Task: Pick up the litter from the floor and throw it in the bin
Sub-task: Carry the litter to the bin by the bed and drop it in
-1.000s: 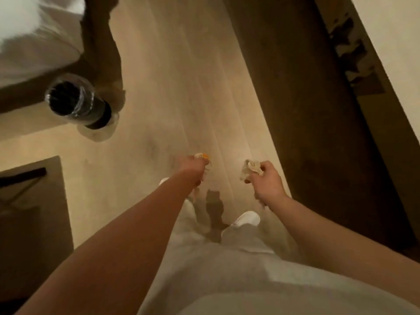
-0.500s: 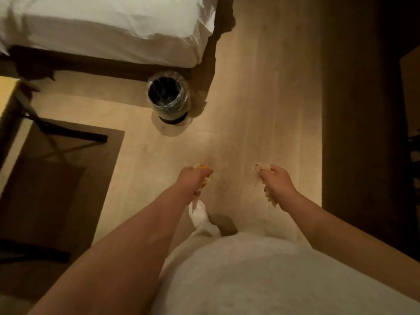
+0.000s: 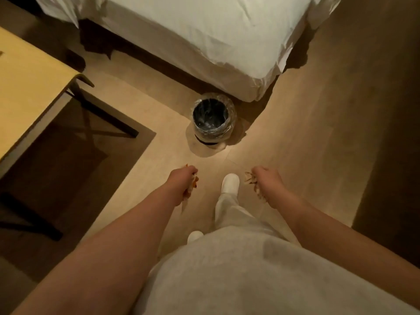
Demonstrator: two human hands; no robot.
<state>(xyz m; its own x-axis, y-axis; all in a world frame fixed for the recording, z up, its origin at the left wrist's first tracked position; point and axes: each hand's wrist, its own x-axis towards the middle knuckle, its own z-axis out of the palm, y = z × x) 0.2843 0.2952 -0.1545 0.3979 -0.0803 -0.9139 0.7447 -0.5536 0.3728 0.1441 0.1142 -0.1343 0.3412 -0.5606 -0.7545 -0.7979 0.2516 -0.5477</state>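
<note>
A small round black bin (image 3: 211,119) with a clear plastic liner stands on the wooden floor by the corner of the bed, straight ahead of me. My left hand (image 3: 181,178) is closed around a crumpled wrapper with orange on it (image 3: 194,183), held below and left of the bin. My right hand (image 3: 266,178) grips a crumpled pale wrapper (image 3: 252,180), below and right of the bin. Both hands hang above the floor, a short step short of the bin.
A bed with white sheets (image 3: 204,30) fills the top. A light wooden table (image 3: 27,87) with dark crossed legs stands at the left over a dark rug (image 3: 68,167). My white slippers (image 3: 230,183) are on the floor. Dark flooring runs along the right.
The view has swung toward the bin, which has moved from the upper left to the centre and come closer. Both hands stay closed on their litter.
</note>
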